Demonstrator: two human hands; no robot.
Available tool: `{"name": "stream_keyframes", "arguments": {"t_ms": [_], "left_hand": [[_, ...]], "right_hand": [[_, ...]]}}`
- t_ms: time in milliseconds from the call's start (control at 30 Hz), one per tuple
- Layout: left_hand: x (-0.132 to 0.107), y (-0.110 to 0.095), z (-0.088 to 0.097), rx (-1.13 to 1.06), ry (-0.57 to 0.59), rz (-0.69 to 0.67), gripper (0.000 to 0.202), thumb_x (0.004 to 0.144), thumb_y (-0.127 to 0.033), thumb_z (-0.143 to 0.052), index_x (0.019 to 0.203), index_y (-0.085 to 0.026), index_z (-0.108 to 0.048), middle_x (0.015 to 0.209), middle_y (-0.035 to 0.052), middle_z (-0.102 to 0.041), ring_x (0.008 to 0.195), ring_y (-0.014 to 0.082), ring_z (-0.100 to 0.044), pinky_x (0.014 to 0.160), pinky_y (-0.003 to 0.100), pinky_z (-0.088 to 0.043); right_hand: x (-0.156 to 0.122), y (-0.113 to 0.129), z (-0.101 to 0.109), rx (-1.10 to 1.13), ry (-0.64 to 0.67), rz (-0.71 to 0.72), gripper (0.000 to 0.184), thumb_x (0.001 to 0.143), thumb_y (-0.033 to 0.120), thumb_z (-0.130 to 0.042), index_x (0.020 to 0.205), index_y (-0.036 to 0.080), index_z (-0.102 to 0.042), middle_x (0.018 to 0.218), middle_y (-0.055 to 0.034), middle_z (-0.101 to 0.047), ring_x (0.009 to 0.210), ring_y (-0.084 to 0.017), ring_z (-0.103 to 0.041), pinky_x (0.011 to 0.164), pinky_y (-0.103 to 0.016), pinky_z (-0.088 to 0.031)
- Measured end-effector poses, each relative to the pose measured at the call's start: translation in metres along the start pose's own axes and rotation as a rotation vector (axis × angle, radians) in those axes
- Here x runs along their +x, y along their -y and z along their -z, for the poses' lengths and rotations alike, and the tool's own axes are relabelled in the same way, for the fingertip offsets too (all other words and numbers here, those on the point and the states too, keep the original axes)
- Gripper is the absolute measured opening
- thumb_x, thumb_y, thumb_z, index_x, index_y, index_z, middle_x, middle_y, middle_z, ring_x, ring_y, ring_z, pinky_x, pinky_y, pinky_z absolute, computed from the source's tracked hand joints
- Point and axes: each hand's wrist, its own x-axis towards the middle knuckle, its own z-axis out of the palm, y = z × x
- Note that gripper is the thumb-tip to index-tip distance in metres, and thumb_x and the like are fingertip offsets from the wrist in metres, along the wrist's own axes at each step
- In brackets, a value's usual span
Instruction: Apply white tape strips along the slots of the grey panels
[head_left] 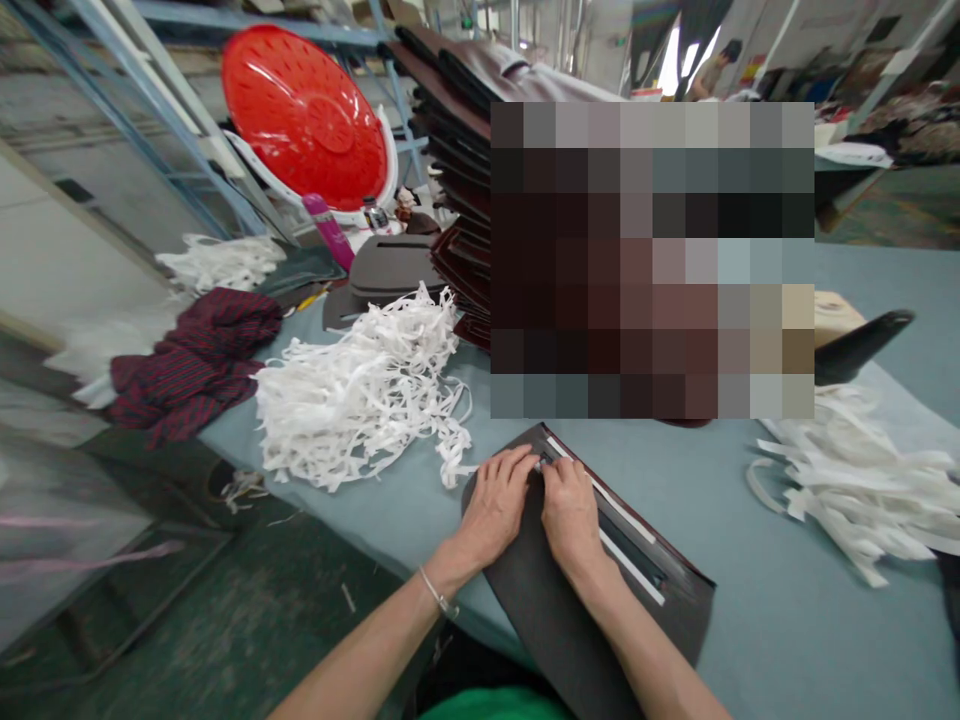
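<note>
A dark brown leather panel (570,620) lies on the grey-blue table (750,620) right in front of me, hanging over the near edge. Two white tape strips (634,548) run along a slot in it. My left hand (495,505) rests on the panel's left part, fingers curled toward the slot's upper end. My right hand (570,510) sits beside it, fingertips pinched together at the same spot. Both hands seem to pinch the end of a white strip there; what they grip is too small to name for sure.
A heap of white paper strips (367,390) lies left of the panel, another heap (855,480) at the right. A dark red cloth (195,365) sits at the table's left end. Stacked leather pieces (457,170), a red round lid (307,115) and a person far behind (712,70).
</note>
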Motion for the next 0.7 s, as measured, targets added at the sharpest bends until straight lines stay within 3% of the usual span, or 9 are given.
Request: {"name": "stream_keyframes", "arguments": {"t_ms": [100, 233, 533, 700], "left_hand": [[0.003, 0.000, 0.000, -0.008, 0.097, -0.141, 0.050, 0.087, -0.007, -0.041, 0.135, -0.021, -0.040, 0.133, 0.0090, -0.052, 0.128, 0.0198, -0.041, 0.105, 0.042, -0.035], [0.004, 0.002, -0.003, -0.004, 0.076, -0.171, 0.040, 0.089, -0.010, -0.042, 0.127, -0.020, -0.051, 0.125, 0.0084, -0.058, 0.125, 0.0183, -0.046, 0.105, 0.041, -0.038], [-0.001, 0.007, -0.010, -0.013, 0.064, -0.197, 0.038, 0.092, -0.010, -0.038, 0.127, -0.017, -0.052, 0.129, 0.0090, -0.057, 0.126, 0.0201, -0.046, 0.105, 0.042, -0.039], [-0.001, 0.008, -0.013, -0.012, 0.044, -0.205, 0.039, 0.091, -0.010, -0.039, 0.128, -0.018, -0.052, 0.127, 0.0098, -0.058, 0.125, 0.0201, -0.048, 0.104, 0.044, -0.040]], "right_hand": [[-0.004, 0.004, 0.002, -0.028, 0.011, 0.039, 0.027, 0.087, 0.005, -0.041, 0.101, 0.013, -0.062, 0.090, -0.0124, -0.058, 0.084, -0.025, -0.049, 0.072, -0.038, -0.041], [-0.028, -0.006, 0.014, -0.084, 0.041, 0.092, 0.029, 0.086, 0.004, -0.040, 0.101, 0.012, -0.063, 0.086, -0.0133, -0.058, 0.082, -0.026, -0.049, 0.069, -0.040, -0.043], [-0.143, -0.081, 0.069, -0.176, 0.057, 0.328, 0.033, 0.086, 0.006, -0.043, 0.114, 0.003, -0.058, 0.105, -0.0209, -0.058, 0.098, -0.032, -0.049, 0.079, -0.046, -0.044], [-0.154, -0.083, 0.076, -0.081, 0.083, 0.227, 0.030, 0.088, 0.009, -0.043, 0.114, 0.004, -0.058, 0.108, -0.0200, -0.058, 0.101, -0.030, -0.049, 0.081, -0.044, -0.044]]}}
